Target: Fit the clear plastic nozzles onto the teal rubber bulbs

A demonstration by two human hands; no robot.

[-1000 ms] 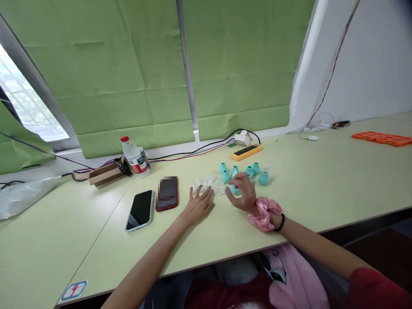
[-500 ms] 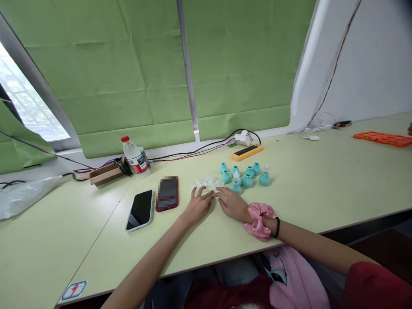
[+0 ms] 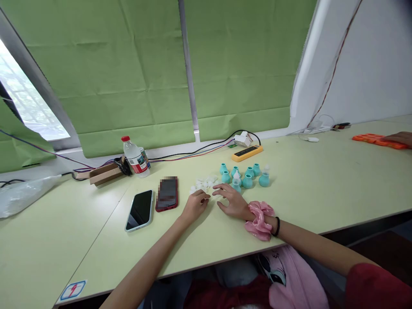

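A loose heap of small whitish pieces (image 3: 203, 184) lies on the table just beyond my hands. My left hand (image 3: 195, 205) rests at the near edge of this heap, its fingers curled together; whatever may be in them is hidden. To its right, my right hand (image 3: 232, 202) is held with thumb and fingers apart and nothing visible between them. Several small turquoise round-bellied pots (image 3: 247, 181) with open necks stand behind my right hand. Two of them, one a pot (image 3: 236, 185) close to my fingers, carry a translucent pointed top.
Left of my hands lie a red-cased phone (image 3: 167, 193) and a light-cased phone (image 3: 140, 210). Farther back are a water bottle (image 3: 135, 159), a cardboard box (image 3: 107, 172), a yellow power strip (image 3: 247, 153) and cables. At far right, another person's hand (image 3: 401, 138) touches an orange tray (image 3: 370, 138).
My left fingers have curled in from being spread over the whitish pieces. My right hand has lifted slightly and its fingers have opened. Another person's hand has come over the orange tray.
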